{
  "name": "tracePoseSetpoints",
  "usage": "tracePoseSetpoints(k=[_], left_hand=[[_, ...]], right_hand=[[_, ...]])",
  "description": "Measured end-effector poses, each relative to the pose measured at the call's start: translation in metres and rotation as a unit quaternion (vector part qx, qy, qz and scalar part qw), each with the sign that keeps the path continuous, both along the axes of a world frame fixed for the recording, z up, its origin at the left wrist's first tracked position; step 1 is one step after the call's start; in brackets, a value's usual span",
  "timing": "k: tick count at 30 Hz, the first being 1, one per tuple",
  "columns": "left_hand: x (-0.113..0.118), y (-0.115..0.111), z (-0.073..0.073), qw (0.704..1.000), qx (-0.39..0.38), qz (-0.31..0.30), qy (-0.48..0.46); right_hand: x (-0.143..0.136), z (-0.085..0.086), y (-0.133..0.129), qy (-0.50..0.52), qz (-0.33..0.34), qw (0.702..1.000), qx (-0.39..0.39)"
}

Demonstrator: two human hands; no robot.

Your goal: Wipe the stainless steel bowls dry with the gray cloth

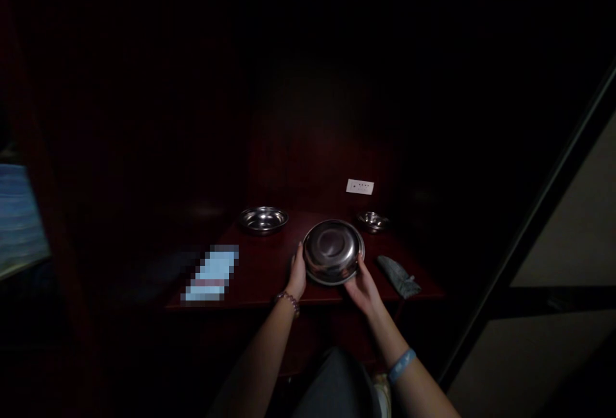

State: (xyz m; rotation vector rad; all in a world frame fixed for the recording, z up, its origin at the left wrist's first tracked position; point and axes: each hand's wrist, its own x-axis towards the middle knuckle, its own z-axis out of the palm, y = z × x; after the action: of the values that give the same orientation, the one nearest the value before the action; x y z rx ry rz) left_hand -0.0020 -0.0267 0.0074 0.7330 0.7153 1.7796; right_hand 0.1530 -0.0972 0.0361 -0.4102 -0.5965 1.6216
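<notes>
Between my two hands is a shiny round metal bowl [332, 248], turned so that its base faces me. My left hand [297, 273] grips its left rim, a beaded bracelet on the wrist. At the lower right of the rim, my right hand [363, 286] is closed on it, thumb on the near side; a light blue band circles that forearm. The bowl is held above the dark red desk [260, 277]. Most of my fingers are hidden behind it.
A wide metal bowl [264, 219] stands at the back left, a smaller metal bowl [373, 221] at the back right. A grey folded cloth-like item [399, 275] lies on the right. A pixelated pale sheet [212, 275] lies left. A white socket panel [360, 187] is on the back wall.
</notes>
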Motion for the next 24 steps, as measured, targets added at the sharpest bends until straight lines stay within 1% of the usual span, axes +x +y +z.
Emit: tracePoseSetpoints(k=[3,5,7,10,11,12,13,14,15,16,17,18,19,20,21,22,24], left_hand=[[-0.006,0.001,-0.003,0.999,-0.015,0.015,-0.036],[-0.009,0.0,-0.002,0.998,-0.021,0.026,-0.048],[-0.011,-0.003,0.0,0.997,-0.043,0.038,-0.055],[-0.013,-0.004,0.001,0.994,-0.081,0.041,-0.053],[-0.013,-0.004,0.0,0.994,-0.086,0.04,-0.047],[-0.013,-0.003,0.0,0.995,-0.086,0.039,-0.041],[-0.013,-0.003,0.0,0.995,-0.085,0.039,-0.033],[-0.013,-0.003,0.0,0.995,-0.084,0.04,-0.026],[-0.013,-0.003,0.001,0.995,-0.085,0.04,-0.02],[-0.013,-0.003,0.001,0.995,-0.086,0.04,-0.015],[-0.013,-0.003,0.002,0.995,-0.086,0.039,-0.011],[-0.012,-0.003,0.002,0.996,-0.084,0.038,-0.008],[-0.012,-0.003,0.002,0.996,-0.081,0.037,-0.004],[-0.012,-0.003,0.002,0.997,-0.075,0.035,-0.001],[-0.011,-0.003,0.002,0.997,-0.07,0.033,0.002],[-0.011,-0.003,0.002,0.997,-0.066,0.032,0.005],[-0.011,-0.002,0.0,0.997,-0.064,0.032,0.014]], right_hand=[[0.005,-0.012,0.002,-0.026,0.005,1.0,-0.016],[0.006,-0.017,0.002,-0.067,0.009,0.998,-0.007],[0.008,-0.022,0.002,-0.119,-0.002,0.993,0.014],[0.016,-0.028,0.002,-0.198,-0.052,0.978,0.04],[0.022,-0.029,0.002,-0.23,-0.082,0.969,0.043],[0.03,-0.028,0.003,-0.273,-0.12,0.953,0.052],[0.04,-0.027,0.002,-0.327,-0.168,0.927,0.069],[0.051,-0.025,0.002,-0.39,-0.219,0.889,0.096],[0.064,-0.022,0.001,-0.46,-0.271,0.833,0.145],[0.078,-0.018,-0.001,-0.524,-0.313,0.768,0.192],[0.093,-0.014,-0.002,-0.576,-0.331,0.71,0.232],[0.108,-0.01,-0.004,-0.618,-0.337,0.661,0.26],[0.122,-0.008,-0.006,-0.656,-0.333,0.618,0.276],[0.136,-0.006,-0.007,-0.691,-0.323,0.582,0.281],[0.149,-0.006,-0.009,-0.72,-0.314,0.554,0.277],[0.16,-0.008,-0.01,-0.744,-0.299,0.532,0.271],[0.178,-0.015,-0.012,-0.782,-0.25,0.504,0.267]])
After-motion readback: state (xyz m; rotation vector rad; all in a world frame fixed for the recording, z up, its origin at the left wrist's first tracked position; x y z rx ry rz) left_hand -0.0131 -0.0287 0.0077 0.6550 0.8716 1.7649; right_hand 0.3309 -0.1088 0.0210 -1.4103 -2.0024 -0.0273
